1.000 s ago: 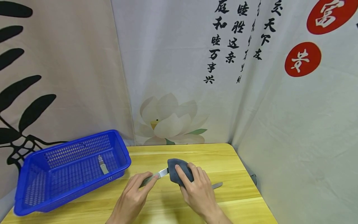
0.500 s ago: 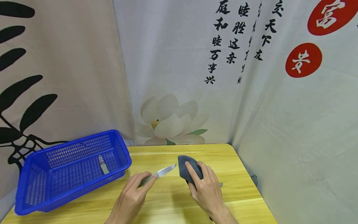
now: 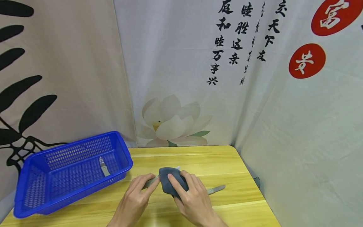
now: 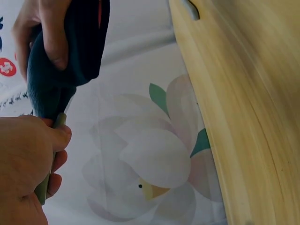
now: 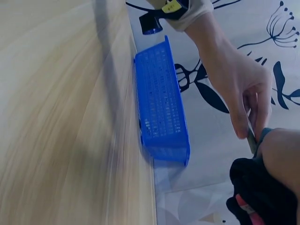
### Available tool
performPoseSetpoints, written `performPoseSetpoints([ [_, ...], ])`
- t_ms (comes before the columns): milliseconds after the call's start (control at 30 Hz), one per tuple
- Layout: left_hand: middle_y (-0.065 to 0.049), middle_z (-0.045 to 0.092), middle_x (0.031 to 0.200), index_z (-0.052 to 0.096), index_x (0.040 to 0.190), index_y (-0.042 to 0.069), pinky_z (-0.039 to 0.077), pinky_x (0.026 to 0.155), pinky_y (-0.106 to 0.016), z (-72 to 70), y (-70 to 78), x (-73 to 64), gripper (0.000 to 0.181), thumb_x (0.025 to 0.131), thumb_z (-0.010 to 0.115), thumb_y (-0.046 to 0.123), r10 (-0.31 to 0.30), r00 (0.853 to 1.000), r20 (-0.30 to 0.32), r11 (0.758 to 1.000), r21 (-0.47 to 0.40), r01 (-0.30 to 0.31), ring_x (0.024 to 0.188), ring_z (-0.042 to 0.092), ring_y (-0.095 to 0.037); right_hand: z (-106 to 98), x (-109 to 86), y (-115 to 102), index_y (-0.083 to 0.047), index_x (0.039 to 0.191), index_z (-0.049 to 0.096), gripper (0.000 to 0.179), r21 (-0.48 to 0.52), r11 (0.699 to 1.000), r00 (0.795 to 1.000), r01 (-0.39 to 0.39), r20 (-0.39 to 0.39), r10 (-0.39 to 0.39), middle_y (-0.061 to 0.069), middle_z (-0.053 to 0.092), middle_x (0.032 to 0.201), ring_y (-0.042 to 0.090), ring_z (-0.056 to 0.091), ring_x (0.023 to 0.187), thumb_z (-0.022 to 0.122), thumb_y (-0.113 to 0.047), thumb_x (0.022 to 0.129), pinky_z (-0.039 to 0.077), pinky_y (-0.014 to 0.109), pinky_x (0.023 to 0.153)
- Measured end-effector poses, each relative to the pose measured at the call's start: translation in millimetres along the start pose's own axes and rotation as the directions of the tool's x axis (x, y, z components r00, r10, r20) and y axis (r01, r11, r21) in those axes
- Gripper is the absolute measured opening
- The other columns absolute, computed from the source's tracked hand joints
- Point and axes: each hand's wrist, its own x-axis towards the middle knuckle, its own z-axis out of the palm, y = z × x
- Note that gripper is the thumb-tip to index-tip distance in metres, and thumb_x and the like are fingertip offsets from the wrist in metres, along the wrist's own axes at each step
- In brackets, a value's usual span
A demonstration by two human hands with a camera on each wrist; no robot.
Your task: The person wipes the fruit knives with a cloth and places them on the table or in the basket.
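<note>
My left hand (image 3: 132,198) holds a knife by its grey-green handle (image 3: 151,182), with the blade angled away to the right. My right hand (image 3: 195,198) grips a folded dark blue-grey cloth (image 3: 169,182) that covers most of the blade; a pale tip shows just beyond its far edge. In the left wrist view, the cloth (image 4: 49,91) meets the handle close to the left thumb. On the table, right of the right hand, lies a second knife (image 3: 216,189), its handle partly hidden by that hand.
A blue perforated basket (image 3: 76,199) stands on the left of the wooden table (image 3: 241,208). Inside it lies another knife (image 3: 104,167) with a pale handle. Printed fabric (image 3: 175,63) hangs behind the table and along its sides.
My right hand drew the cloth right, off the blade, baring it, then brought it back left over the blade up to the handle. The left hand stays nearly still.
</note>
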Motion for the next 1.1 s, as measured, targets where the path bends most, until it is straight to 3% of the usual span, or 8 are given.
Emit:
performPoseSetpoints([
  [67,-0.013,0.076,0.123,0.083,0.128,0.008,0.062,0.088,-0.044,-0.9,0.0,-0.8,0.047,0.118,0.037,0.000,-0.004,1.000,0.012,1.000,-0.016,0.004,0.106,0.073,-0.029,1,0.9,-3,-0.023,0.164,0.061,0.091,0.003,1.000,1.000,0.020,0.002,-0.020,0.015,0.070,0.135,0.022,0.068,0.099,0.100,-0.029,0.083,0.063,0.034,0.084],
  [167,-0.014,0.076,0.123,0.083,0.126,0.007,0.061,0.088,-0.045,-1.3,-0.1,-1.9,0.046,0.116,0.039,-0.003,0.001,1.000,0.010,1.000,-0.024,-0.001,0.107,0.073,-0.030,1,1.3,-6,-0.022,0.164,0.061,0.091,-0.002,0.999,0.999,0.038,0.003,-0.038,0.015,0.070,0.134,0.021,0.067,0.098,0.100,-0.030,0.082,0.061,0.032,0.082],
  [300,-0.013,0.076,0.121,0.083,0.125,0.007,0.062,0.088,-0.044,-0.7,0.3,-2.1,0.053,0.121,0.031,0.005,0.017,1.000,-0.013,1.000,-0.006,-0.017,0.104,0.073,-0.029,1,1.7,-6,-0.024,0.163,0.061,0.088,-0.025,0.999,0.999,0.029,0.026,-0.028,0.015,0.070,0.135,0.021,0.066,0.098,0.098,-0.031,0.084,0.060,0.032,0.082],
  [667,-0.012,0.075,0.119,0.085,0.127,0.008,0.061,0.087,-0.040,-0.9,1.3,-2.0,0.055,0.124,0.030,0.009,0.023,0.999,-0.030,1.000,0.012,-0.023,0.101,0.071,-0.027,5,-0.2,8,-0.023,0.157,0.067,0.086,-0.072,0.997,1.000,0.009,-0.008,-0.009,0.016,0.073,0.130,0.024,0.068,0.097,0.101,-0.028,0.079,0.063,0.037,0.082],
  [1100,-0.012,0.076,0.118,0.086,0.123,0.008,0.062,0.086,-0.040,-2.5,1.9,-1.7,0.054,0.124,0.032,0.012,0.020,0.999,-0.029,1.000,0.020,-0.019,0.099,0.071,-0.027,7,-6.5,28,-0.023,0.157,0.068,0.082,-0.088,0.995,0.999,-0.043,-0.032,0.040,0.020,0.072,0.130,0.027,0.068,0.097,0.099,-0.026,0.081,0.064,0.042,0.082],
])
